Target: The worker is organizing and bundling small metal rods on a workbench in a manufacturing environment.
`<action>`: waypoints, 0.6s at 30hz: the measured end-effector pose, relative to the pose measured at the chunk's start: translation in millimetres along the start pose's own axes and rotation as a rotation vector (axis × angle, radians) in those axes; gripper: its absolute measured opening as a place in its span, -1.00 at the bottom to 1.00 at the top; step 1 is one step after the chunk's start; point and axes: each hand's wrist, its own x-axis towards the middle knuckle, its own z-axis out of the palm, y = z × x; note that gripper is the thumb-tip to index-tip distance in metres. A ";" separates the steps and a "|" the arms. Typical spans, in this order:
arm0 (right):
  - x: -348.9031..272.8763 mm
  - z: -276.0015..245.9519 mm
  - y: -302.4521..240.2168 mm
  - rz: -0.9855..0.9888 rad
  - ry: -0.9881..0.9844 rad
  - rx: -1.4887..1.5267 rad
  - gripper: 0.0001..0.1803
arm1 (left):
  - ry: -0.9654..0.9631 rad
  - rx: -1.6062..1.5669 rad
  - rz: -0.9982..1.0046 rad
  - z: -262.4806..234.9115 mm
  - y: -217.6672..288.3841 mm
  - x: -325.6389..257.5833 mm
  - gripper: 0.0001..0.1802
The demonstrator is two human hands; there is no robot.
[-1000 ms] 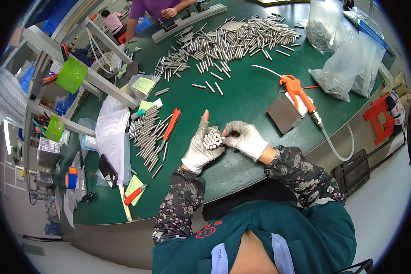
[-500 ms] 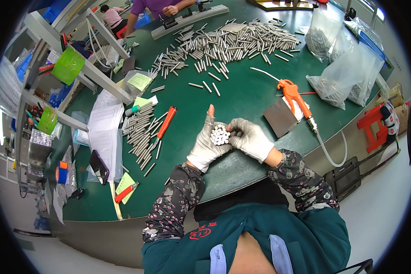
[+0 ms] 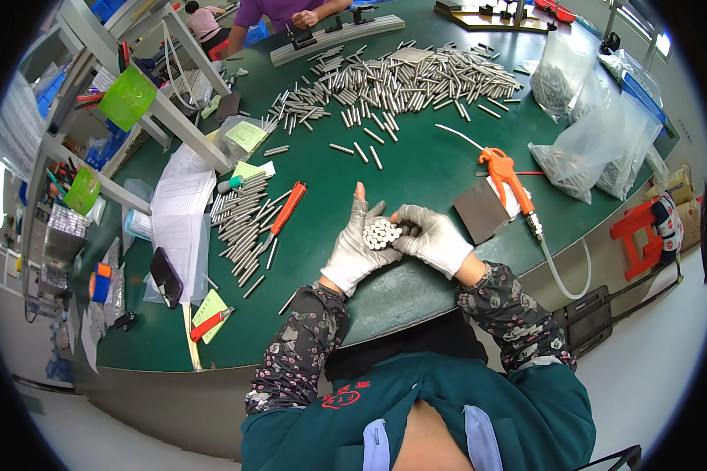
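Together, gloved hands cup round steel rods.

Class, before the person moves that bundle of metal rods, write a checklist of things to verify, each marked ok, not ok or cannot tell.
1. Bundle of metal rods gripped by left hand: ok.
2. Right hand steadies the bundle: ok.
3. Both hands gloved: ok.
4. Rod ends flush: cannot tell.
5. Bare green table ahead of the hands: ok.
6. Orange air gun and its hose apart from the hands: ok.
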 end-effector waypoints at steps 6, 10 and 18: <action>2.8 2.1 -0.1 -0.058 0.004 -0.146 -0.71 | -0.044 -0.031 -0.091 2.6 12.7 -2.1 0.28; 2.2 2.4 -1.7 -0.086 0.004 -0.200 -0.71 | -0.030 0.063 -0.056 0.8 4.5 -0.8 0.20; -10.1 -4.4 -1.4 -0.121 0.035 -0.222 -0.65 | 0.047 0.135 -0.030 5.5 18.2 -1.7 0.12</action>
